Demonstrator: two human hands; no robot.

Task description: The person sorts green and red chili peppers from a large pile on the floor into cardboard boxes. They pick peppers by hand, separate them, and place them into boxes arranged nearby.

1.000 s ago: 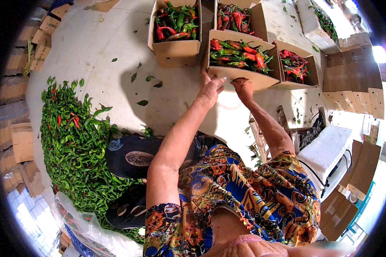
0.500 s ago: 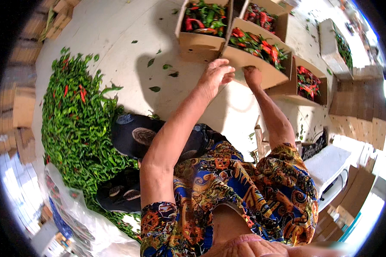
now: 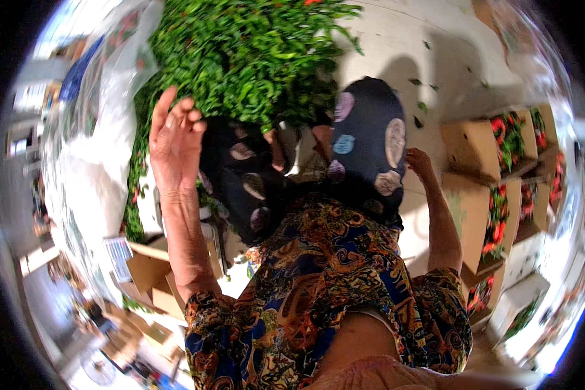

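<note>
My left hand [image 3: 175, 140] is raised at the left edge of a large heap of green chili peppers [image 3: 247, 58], fingers spread and nothing in them. A few red peppers show among the green ones. My right hand [image 3: 421, 164] hangs low beside my right knee, which hides part of it; the fingers that show look loosely apart, with nothing seen in them. To its right stand open cardboard boxes [image 3: 469, 148] holding red and green peppers [image 3: 498, 218].
Clear plastic sheeting [image 3: 107, 123] lies along the heap's left side. An open, brown cardboard box [image 3: 151, 276] sits at the lower left, below my left forearm. A white foam box [image 3: 519, 302] stands at the lower right. Loose leaves [image 3: 422, 106] lie on the pale floor.
My view has swung left from the boxes to the pepper heap. Both hands have come away from the pepper-filled box; the left is now by the heap, the right beside my knee.
</note>
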